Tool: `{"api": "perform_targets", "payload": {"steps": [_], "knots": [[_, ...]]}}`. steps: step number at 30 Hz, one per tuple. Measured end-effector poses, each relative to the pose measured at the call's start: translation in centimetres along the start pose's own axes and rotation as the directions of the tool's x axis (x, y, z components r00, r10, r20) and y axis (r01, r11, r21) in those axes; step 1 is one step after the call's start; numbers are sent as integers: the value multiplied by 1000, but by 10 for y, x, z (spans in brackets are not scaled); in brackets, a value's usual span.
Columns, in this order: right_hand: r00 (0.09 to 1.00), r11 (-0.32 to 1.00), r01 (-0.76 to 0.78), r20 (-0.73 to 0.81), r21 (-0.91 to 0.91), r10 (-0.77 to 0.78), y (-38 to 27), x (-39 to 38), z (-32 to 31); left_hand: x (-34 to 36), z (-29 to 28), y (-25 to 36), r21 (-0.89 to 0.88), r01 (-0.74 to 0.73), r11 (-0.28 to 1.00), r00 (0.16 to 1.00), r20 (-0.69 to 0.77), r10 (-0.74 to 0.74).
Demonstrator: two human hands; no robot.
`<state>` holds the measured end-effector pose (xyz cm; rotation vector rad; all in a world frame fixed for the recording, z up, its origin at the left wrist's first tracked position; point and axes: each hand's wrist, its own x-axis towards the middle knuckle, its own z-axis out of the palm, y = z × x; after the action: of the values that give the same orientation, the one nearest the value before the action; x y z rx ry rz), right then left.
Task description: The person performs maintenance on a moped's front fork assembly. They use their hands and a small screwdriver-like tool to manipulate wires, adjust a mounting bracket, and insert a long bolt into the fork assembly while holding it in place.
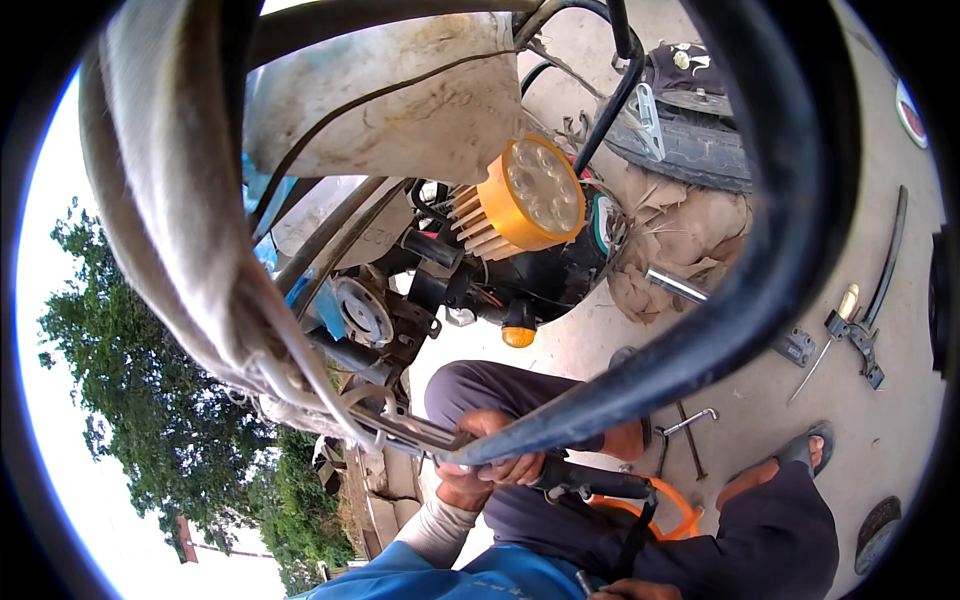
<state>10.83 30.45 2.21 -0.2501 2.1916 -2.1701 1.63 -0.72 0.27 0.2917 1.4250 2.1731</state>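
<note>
A black tyre (790,200) arcs across the view from the upper right down to a metal rim edge (400,428), with a worn grey inner strip (170,210) curving along the left. My left hand (497,455) is closed around a black-handled tool (590,483) where tyre and rim meet. A pale sleeve covers that forearm. Only a sliver of my right hand (632,591) shows at the lower edge, and its grip is hidden. My knees in dark trousers sit just under the tool.
Behind the wheel is a motorcycle front with a round yellow lamp (530,195) and an orange indicator (518,336). On the concrete lie a bent wrench (690,420), a pale-handled screwdriver (838,320), a black lever (888,265), an orange hose (686,516) and another tyre (690,145).
</note>
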Motion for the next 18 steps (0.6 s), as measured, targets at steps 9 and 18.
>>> {"api": "perform_targets", "payload": {"steps": [9, 18], "knots": [[997, 1000, -29, 77, -6, 29, -10, -9, 1, -9, 2, 1, 23, 22, 999, 994, -106, -20], [993, 997, -79, 83, -27, 81, -17, -14, 15, -10, 11, 7, 128, -118, 985, 962, -231, 145]]}}
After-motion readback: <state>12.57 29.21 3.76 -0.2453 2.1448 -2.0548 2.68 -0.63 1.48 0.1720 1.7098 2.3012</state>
